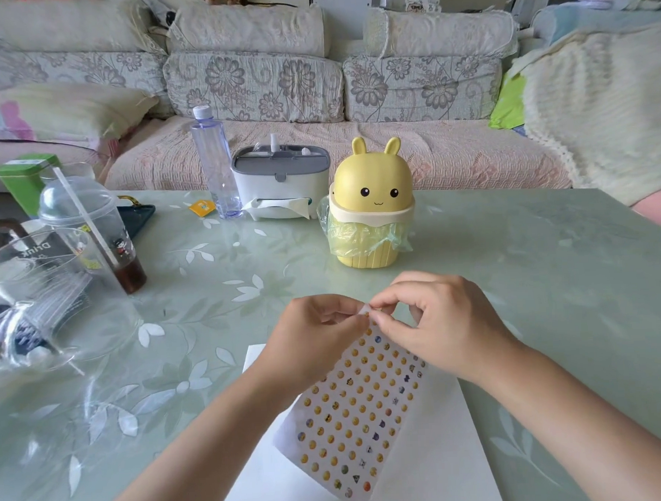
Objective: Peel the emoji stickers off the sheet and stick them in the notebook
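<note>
**Picking at the top edge**

Left hand and right hand both pinch the sticker sheet at its top edge, fingers curled tight. It slants over the notebook on the counter (thin, floppy, probably tears easily): best to lift stickers by their rims.

Left hand and right hand bare; forearms likewise bare down to lower frame edge; fingers slim.
</note>
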The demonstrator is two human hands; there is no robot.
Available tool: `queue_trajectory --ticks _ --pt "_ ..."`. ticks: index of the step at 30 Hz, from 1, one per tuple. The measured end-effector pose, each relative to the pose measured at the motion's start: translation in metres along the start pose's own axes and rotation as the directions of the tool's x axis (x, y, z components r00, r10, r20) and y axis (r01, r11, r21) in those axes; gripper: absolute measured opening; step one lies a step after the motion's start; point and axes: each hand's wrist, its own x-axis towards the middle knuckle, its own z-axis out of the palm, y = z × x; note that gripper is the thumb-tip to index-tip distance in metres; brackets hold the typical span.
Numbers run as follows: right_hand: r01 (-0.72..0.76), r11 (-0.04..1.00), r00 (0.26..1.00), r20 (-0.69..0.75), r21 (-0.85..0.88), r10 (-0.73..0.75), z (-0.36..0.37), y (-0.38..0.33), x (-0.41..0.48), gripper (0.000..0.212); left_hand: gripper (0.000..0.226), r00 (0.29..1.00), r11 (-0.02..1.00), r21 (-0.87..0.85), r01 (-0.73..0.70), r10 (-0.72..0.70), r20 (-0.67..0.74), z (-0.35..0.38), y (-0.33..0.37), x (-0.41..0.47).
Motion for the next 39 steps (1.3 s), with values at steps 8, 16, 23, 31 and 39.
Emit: queue_trajectory --ticks 8,16,23,31,39 --pt "-0.078 0.996 0.991 0.11 0.035 0.074 -0.0025 0.0027 0.0013 0.009 0.01 0.997 0.988 0.137 -0.075 0.078 -0.013 -0.0012 -0.003 0.0014" --pt "-0.088 0.996 0.988 0.127 0.031 0.084 -0.0029 0.0022 0.002 0.011 0.008 1.0 1.0 0.011 -0.005 0.004 0.012 0.0022 -0.003 0.0013" --pt "0.023 0.997 0.995 0.1 -0.068 -0.016 -0.0029 0.0042 0.0004 0.023 0.007 0.997 0.988 -0.135 0.071 -0.071 0.005 0.0078 -0.0044 0.0003" --pt "0.051 0.99 0.996 0.083 -0.131 -0.04 0.0016 0.0053 0.0001 0.021 0.005 0.998 0.991 -0.116 0.062 -0.061 0.012 0.0058 -0.0052 0.0003" --pt "-0.204 0.969 0.976 0.099 0.14 0.192 0.0011 0.0017 -0.0021 0.006 0.007 0.999 0.996 -0.071 0.053 -0.053 0.003 0.0039 -0.0044 0.002"
